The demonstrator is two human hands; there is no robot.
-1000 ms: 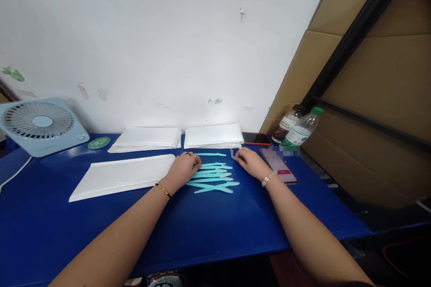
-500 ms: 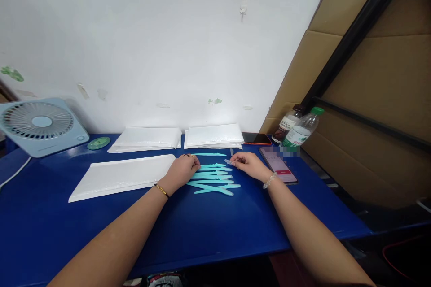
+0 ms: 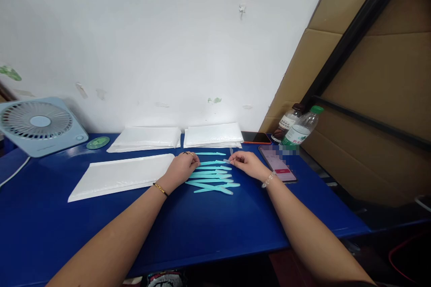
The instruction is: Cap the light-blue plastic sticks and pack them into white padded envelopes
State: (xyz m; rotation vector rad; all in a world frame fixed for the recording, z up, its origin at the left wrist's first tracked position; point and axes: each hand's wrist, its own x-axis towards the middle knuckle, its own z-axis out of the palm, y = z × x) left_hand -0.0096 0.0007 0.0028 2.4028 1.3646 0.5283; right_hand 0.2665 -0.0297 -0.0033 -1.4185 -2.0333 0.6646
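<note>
My left hand (image 3: pixel 184 164) is closed on the handle end of a turquoise eyebrow razor (image 3: pixel 213 162), whose blade end points right. Between the fingertips of my right hand (image 3: pixel 246 163) is a small clear blade cap (image 3: pixel 226 161), right at that razor's tip; whether the tip is inside it I cannot tell. Several more turquoise razors (image 3: pixel 213 175) lie in a loose row just nearer to me, two of them crossing. Another single razor (image 3: pixel 212 154) lies farther back. Beyond my right fingers a second clear cap (image 3: pixel 231 150) rests on the table.
White padded mailers (image 3: pixel 117 175) lie at left, with a left stack (image 3: pixel 148 138) and a right stack (image 3: pixel 213 134) along the wall. A fan (image 3: pixel 40 123) and green disc (image 3: pixel 98 142) stand left. Phones (image 3: pixel 278 163) and bottles (image 3: pixel 301 128) occupy the right of the blue table (image 3: pixel 208 228).
My left hand has drawn one razor slightly back, away from the row. Its tip now meets the clear cap in my right hand, which has barely moved.
</note>
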